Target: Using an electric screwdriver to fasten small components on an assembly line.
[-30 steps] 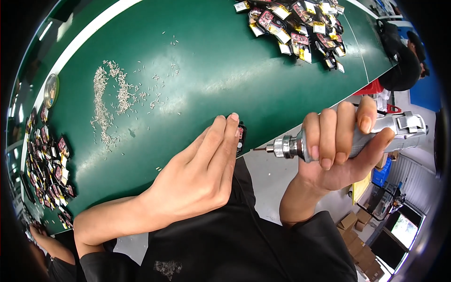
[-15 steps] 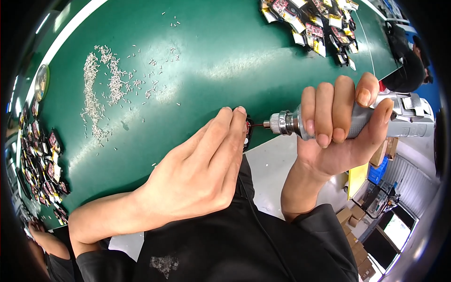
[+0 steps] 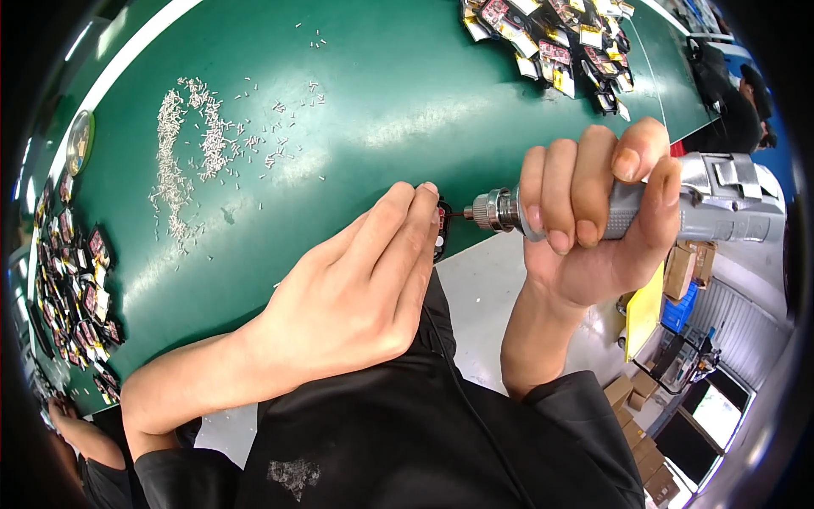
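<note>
Pinching a small dark part point(image 3: 440, 227) at the green table's point(image 3: 381, 93) near edge, the left hand point(image 3: 356, 293) is hiding most of it; the right hand point(image 3: 593, 212) is gripping a grey power screwdriver point(image 3: 678, 204) against it. Loose screws point(image 3: 195, 144) and piled parts point(image 3: 560, 38) are lying beyond.

My left hand point(image 3: 356, 288) is bare, with no glove, ring or watch, and the nails are cut short. My right hand point(image 3: 593, 220) is bare too; its thumbnail is a little longer and faces up toward the camera. Both forearms are uncovered, the black sleeves point(image 3: 577, 407) pushed back and bunched below the wrists. I wear a black top point(image 3: 407, 441) of smooth, slightly wrinkled cloth. Low on the top's front, left of its middle, sits a small patch of pale speckled flecks point(image 3: 292, 475). A thin black cord point(image 3: 475, 416) runs down across the top, just right of its middle.
</note>
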### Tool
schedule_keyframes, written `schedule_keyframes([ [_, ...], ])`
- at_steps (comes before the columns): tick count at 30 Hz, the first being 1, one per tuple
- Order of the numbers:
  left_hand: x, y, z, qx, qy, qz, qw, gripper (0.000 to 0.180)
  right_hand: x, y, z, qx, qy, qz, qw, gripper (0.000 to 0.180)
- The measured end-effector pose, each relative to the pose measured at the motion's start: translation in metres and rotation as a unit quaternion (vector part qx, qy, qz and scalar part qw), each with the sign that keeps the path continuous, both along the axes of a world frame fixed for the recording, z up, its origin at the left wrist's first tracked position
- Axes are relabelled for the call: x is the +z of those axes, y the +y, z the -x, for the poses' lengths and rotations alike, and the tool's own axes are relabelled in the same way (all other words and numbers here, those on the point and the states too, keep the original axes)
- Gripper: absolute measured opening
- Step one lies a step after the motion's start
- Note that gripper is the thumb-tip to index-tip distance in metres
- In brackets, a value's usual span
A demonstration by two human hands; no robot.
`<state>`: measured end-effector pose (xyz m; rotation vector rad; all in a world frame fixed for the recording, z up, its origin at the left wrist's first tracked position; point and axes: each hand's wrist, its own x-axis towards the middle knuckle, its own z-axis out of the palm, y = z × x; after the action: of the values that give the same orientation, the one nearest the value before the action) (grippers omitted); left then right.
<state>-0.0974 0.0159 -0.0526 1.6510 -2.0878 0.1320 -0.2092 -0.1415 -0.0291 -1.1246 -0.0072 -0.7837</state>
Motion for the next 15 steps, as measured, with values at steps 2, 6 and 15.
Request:
schedule_keyframes([
  [2,0.001,0.0,0.002,0.003,0.004,-0.003,1.0,0.039,-0.001,-0.002,-0.003,0.042,-0.002,0.001,0.999,0.028],
  [6,0.0,-0.001,0.003,0.009,0.011,-0.008,1.0,0.039,0.004,-0.002,-0.009,0.044,0.042,0.054,0.997,0.024],
  [15,0.009,0.008,0.0,0.027,-0.041,-0.01,0.999,0.039,0.007,0.011,-0.02,0.055,0.029,0.056,0.997,0.019],
])
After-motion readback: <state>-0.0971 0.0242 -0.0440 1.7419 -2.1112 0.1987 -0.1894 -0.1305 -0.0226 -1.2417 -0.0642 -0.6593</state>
